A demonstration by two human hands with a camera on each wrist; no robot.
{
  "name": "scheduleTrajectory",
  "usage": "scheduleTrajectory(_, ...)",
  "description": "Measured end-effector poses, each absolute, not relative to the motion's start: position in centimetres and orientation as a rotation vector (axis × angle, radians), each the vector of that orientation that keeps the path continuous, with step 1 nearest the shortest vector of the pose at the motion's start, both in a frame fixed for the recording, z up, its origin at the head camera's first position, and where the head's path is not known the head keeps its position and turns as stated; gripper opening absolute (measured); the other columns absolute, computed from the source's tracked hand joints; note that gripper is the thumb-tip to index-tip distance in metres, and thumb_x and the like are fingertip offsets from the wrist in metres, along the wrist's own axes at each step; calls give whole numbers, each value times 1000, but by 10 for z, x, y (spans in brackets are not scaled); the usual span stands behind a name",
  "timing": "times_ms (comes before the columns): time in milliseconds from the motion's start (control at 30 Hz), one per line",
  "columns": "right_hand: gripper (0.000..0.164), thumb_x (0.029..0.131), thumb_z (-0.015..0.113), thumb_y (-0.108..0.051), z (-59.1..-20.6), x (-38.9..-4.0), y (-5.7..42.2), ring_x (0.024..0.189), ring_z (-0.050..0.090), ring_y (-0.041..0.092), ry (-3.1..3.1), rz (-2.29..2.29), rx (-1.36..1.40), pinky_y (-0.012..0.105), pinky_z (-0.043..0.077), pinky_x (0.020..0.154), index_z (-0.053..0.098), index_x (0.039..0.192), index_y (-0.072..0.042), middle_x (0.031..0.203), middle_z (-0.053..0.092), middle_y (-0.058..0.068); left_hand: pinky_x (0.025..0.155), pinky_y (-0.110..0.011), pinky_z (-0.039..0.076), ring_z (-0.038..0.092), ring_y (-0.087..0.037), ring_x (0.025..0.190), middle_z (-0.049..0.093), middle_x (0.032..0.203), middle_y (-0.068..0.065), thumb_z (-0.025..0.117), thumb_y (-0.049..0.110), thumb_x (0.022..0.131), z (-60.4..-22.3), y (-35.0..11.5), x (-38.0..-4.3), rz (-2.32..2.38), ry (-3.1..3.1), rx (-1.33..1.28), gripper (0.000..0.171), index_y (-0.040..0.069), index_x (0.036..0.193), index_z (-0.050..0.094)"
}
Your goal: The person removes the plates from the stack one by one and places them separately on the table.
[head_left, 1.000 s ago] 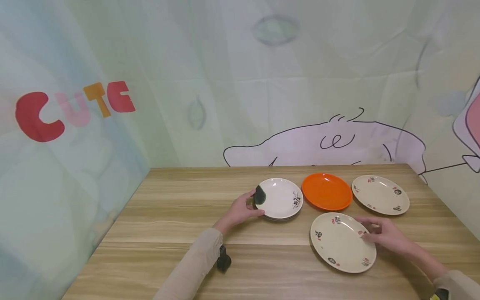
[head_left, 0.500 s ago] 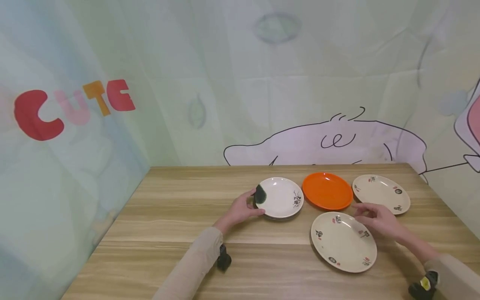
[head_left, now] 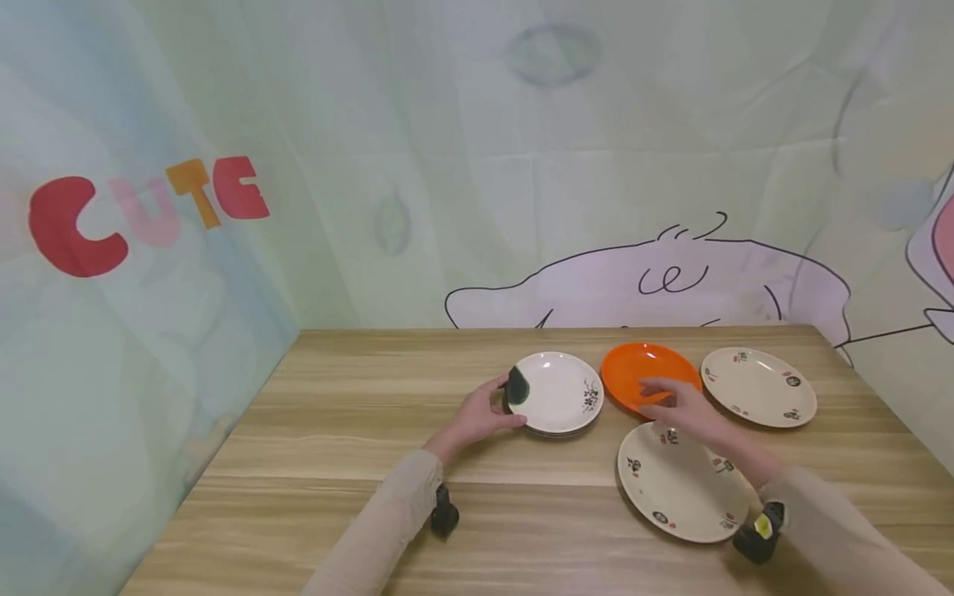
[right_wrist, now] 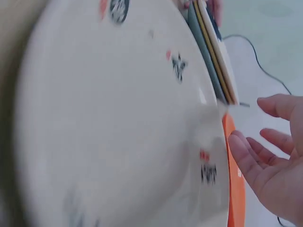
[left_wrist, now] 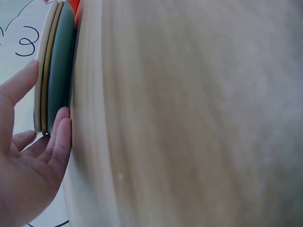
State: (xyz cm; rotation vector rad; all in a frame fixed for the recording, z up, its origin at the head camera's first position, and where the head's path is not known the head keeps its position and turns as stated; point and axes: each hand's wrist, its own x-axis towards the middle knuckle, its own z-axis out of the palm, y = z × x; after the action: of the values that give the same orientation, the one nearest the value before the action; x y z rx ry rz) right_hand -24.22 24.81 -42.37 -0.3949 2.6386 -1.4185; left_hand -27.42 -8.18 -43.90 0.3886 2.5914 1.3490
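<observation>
In the head view a stack of small plates [head_left: 555,393] lies on the table, its white top plate marked by a dark green patch and a dark floral print. My left hand [head_left: 480,418] holds the stack at its left edge, thumb and fingers around the rim. The left wrist view shows the stack's layered edges, with a green plate [left_wrist: 61,61] lowest. My right hand [head_left: 689,414], fingers loosely bent and holding nothing, hovers over the gap between an orange plate [head_left: 629,372] and a nearer cream patterned plate [head_left: 671,488].
Another cream patterned plate [head_left: 760,389] lies at the back right, beside the orange one. The wooden table [head_left: 335,397] ends against a printed cloth backdrop [head_left: 373,165]. Each wrist bears a small black device.
My right hand has left the right rim of the near cream plate and moved leftward, across to the orange plate. The left hand stays at the stack; the plates lie as before.
</observation>
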Motion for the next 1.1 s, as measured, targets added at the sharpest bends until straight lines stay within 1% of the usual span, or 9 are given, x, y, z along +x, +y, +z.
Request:
scheduleTrajectory(167,54,85,62,-13,-424,-249,225,90,60,27,2557,-1526,-344,28,54,70,41,127,12,122,48,30,69,-24,51,60,-15,80,46,131,-19,76,23,73,-439,-81,-274,1336,2597,400,82,2,139,32)
scheduleTrajectory(300,56,85,62,-11,-423,-251,214,88,61,25,2527,-1552,-311,28,54,70,38,129,12,124,46,30,70,-25,51,60,-16,80,46,131,-19,76,22,73,-439,-81,-275,1347,2593,400,81,1,138,33)
scheduleTrajectory(533,66,83,63,-9,-426,-254,200,90,60,23,2440,-1606,-297,30,54,72,27,135,12,133,34,33,70,-25,50,59,-15,79,46,131,-18,76,23,73,-438,-80,-276,1333,2597,371,81,3,138,34)
scheduleTrajectory(667,68,83,62,-6,-430,-257,194,87,61,21,2408,-1613,-321,30,54,73,25,135,14,137,28,34,75,-28,51,60,-19,84,43,134,-20,75,22,74,-435,-80,-275,1344,2584,360,79,2,138,34)
scheduleTrajectory(700,67,83,62,-6,-431,-258,192,86,61,21,2407,-1607,-327,30,54,73,24,135,14,137,28,33,76,-30,51,59,-20,86,42,134,-20,75,22,75,-434,-80,-275,1341,2588,357,78,2,138,35)
scheduleTrajectory(767,66,83,61,-5,-432,-259,190,85,62,20,2410,-1593,-324,30,54,73,25,136,13,137,30,32,84,-34,49,57,-23,96,42,135,-19,73,23,77,-433,-79,-275,1331,2610,349,73,2,136,37)
scheduleTrajectory(933,66,83,62,-5,-433,-260,187,80,60,17,2428,-1559,-293,29,54,71,27,137,10,137,32,30,89,-37,47,52,-26,106,48,129,-18,70,20,80,-434,-76,-277,1343,2665,333,60,0,130,44)
scheduleTrajectory(967,66,83,62,-5,-433,-261,186,79,60,16,2428,-1554,-287,29,54,71,27,137,10,136,33,30,86,-36,48,53,-26,103,50,127,-18,70,19,80,-434,-76,-278,1349,2672,325,58,0,129,45)
scheduleTrajectory(1100,67,83,62,-6,-433,-260,185,77,60,16,2421,-1543,-265,29,54,71,27,137,10,136,33,29,89,-37,46,53,-25,102,55,117,-15,71,20,78,-435,-73,-279,1315,2726,284,55,3,125,50)
